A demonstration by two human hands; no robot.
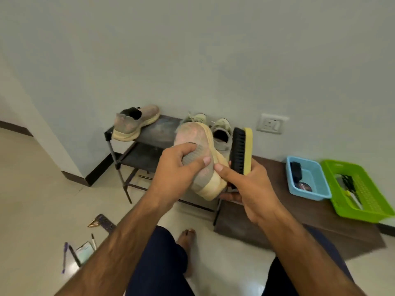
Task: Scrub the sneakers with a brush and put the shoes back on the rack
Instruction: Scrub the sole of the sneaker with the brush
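- Pale tiled floor (pixel 38 189) below a plain wall, with bare feet and dark trousers at the bottom edge.
- On the floor to the right, a dark brown low board (pixel 277 227) carrying two baskets.
- Against the wall, a dark metal rack (pixel 154 130) with two shelves.
- At the far right of the board, a green basket (pixel 361 214) with thin dark and pale items inside, too small to tell apart.
- Just beside it, a blue basket (pixel 307 194) holding a dark object and a round tin.
- Left hand (pixel 175 169) gripping the sneaker (pixel 196 135) at its collar, fingers tucked inside and thumb outside.
- Sneaker raised in front of the rack, toe up, cream sole turned right.
- Right hand (pixel 250 189) closed round the brush (pixel 241 150), forefinger stretched out to touch the sneaker's heel.
- Brush upright, yellow back to the right, black bristles facing the sole just beside it.
- Matching second sneaker (pixel 132 122) on the rack's top left.
- Pair of pale shoes (pixel 222 129) on the top right, partly hidden.
- White wall socket (pixel 271 123) right of the rack.
- Ruler (pixel 105 222) and pens (pixel 72 253) on the floor at lower left.
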